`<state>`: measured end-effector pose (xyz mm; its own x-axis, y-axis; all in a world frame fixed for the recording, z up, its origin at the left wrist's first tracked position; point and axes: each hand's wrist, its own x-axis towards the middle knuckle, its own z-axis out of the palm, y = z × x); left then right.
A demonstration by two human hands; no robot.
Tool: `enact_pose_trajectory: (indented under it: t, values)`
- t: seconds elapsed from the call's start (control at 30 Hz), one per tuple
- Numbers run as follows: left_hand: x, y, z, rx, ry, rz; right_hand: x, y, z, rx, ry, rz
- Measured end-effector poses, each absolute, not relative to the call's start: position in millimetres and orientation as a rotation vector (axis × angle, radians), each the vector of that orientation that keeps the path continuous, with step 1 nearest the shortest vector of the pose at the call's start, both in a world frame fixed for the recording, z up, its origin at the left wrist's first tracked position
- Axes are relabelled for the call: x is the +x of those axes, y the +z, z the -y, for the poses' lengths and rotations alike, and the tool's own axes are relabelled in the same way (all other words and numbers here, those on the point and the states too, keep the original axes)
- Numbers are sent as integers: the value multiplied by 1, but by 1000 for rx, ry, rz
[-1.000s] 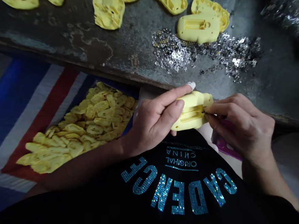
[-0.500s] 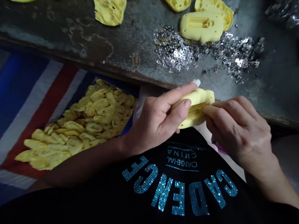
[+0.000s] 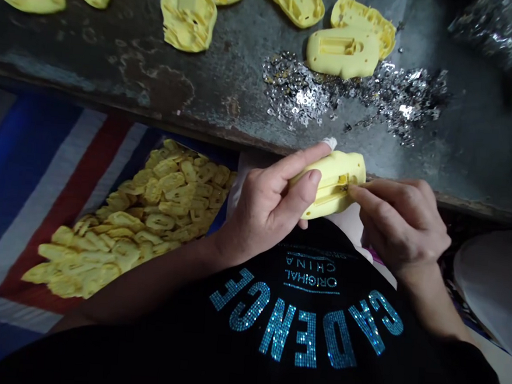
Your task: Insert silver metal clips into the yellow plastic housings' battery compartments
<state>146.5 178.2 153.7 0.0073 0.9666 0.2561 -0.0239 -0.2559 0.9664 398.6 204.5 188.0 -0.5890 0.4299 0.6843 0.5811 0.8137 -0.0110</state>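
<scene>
Yellow casing [image 3: 331,197] gripped in the left hand [image 3: 267,210], by the near edge of the bench [image 3: 232,85]; right hand [image 3: 400,222] at its slot [image 3: 327,190].

Left hand clasps one end, thumb over the face, index finger along the far side. Right fingertips touch the slot's other end, beside a small dark piece [image 3: 344,187]; whether they pinch it, I cannot tell. Handling, by judgement: light, stiff moulded plastic, slightly slippery, slot walls probably weakest. Best hold: the rounded long sides, slot left uncovered.
</scene>
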Motion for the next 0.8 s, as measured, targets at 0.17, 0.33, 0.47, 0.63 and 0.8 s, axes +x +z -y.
enact_pose_trajectory:
  t: [0.17, 0.33, 0.47, 0.63, 0.8]
  values:
    - [153, 149, -176, 1448, 1444, -1062, 401, 173, -204, -792, -260, 2296]
    - [154, 149, -176, 1421, 1407, -1058, 406, 170, -205, -779, -288, 2287]
    - [150, 151, -177, 1396, 1414, -1101, 404, 171, -207, -789, -233, 2222]
    - [152, 152, -176, 1457, 1455, -1119, 401, 173, -208, -745, -238, 2170]
    - [153, 153, -172, 1574, 1483, -1173, 402, 172, -205, -740, -231, 2248]
